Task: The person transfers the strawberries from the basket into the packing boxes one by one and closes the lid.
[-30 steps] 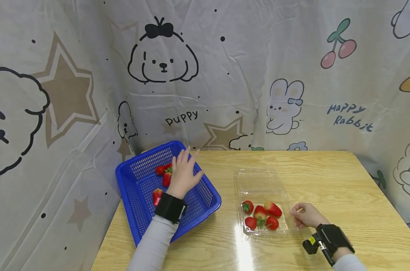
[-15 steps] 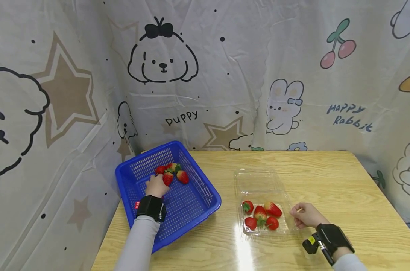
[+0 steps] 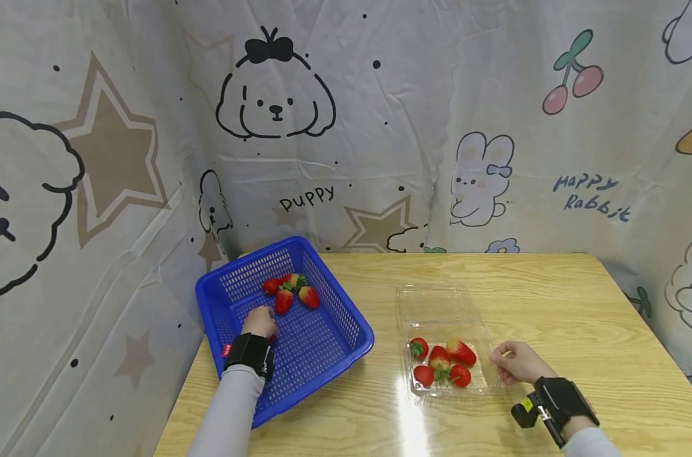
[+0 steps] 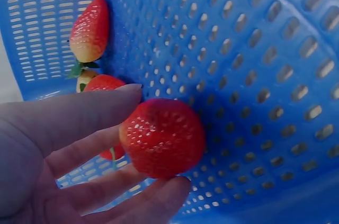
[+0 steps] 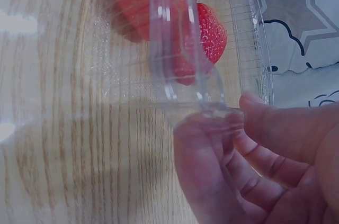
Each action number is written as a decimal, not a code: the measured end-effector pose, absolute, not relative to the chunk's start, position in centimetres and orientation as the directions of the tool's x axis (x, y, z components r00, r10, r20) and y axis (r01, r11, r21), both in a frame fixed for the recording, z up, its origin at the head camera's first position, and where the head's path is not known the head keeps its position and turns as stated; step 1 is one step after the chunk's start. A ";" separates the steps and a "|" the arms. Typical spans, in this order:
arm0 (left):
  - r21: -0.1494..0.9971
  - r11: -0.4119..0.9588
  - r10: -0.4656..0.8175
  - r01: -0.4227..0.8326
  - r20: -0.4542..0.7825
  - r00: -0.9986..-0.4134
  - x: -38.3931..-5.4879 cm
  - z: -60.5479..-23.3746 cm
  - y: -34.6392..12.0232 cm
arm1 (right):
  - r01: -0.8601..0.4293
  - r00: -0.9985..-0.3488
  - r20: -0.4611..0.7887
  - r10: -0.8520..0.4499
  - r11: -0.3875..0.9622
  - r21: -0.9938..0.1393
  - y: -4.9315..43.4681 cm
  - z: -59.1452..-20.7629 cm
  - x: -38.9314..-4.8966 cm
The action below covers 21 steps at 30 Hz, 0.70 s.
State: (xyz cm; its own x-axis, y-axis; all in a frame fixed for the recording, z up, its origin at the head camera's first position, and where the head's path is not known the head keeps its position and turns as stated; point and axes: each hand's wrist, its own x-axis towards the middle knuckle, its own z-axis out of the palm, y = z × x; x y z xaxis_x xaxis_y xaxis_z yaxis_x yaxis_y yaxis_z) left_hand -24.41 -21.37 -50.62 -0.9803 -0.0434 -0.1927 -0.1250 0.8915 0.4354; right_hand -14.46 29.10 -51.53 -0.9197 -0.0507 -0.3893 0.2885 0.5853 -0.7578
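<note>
Head view: the left hand (image 3: 259, 322) is in the blue basket (image 3: 308, 346); the right hand (image 3: 520, 363) is at the clear container (image 3: 437, 327) on the surface (image 3: 552, 304); left wrist view: half-open fingers curl round one strawberry (image 4: 163, 138); right wrist view: thumb and finger pinch the container's edge.

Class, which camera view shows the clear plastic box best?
Head view: nearly the whole clear plastic box appears, open. The right wrist view shows only part, pinched by the right hand; the left wrist view, none.
</note>
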 end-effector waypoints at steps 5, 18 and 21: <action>0.421 0.900 -0.033 -0.108 -0.181 -0.983 -24.8 -51.6 -21.7 | 0.294 -0.919 -0.392 -0.044 0.588 -0.754 29.2 -51.6 -14.5; 0.434 0.888 -0.063 -0.151 -0.211 -0.976 -24.8 -51.6 -21.4 | 0.293 -0.919 -0.391 -0.048 0.581 -0.759 29.3 -51.8 -14.6; 0.443 0.885 -0.058 -0.145 -0.203 -0.977 -24.8 -51.2 -21.2 | 0.308 -0.915 -0.401 -0.037 0.578 -0.756 29.3 -52.0 -14.7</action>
State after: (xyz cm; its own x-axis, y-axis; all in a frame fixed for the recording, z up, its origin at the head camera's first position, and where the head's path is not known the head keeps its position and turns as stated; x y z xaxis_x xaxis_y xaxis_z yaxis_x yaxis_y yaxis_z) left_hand -24.76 -21.23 -51.25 -0.9774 -0.0579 -0.2032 -0.1445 0.8848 0.4430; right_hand -14.71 29.33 -52.03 -0.9155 -0.0367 -0.4007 0.3077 0.5778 -0.7560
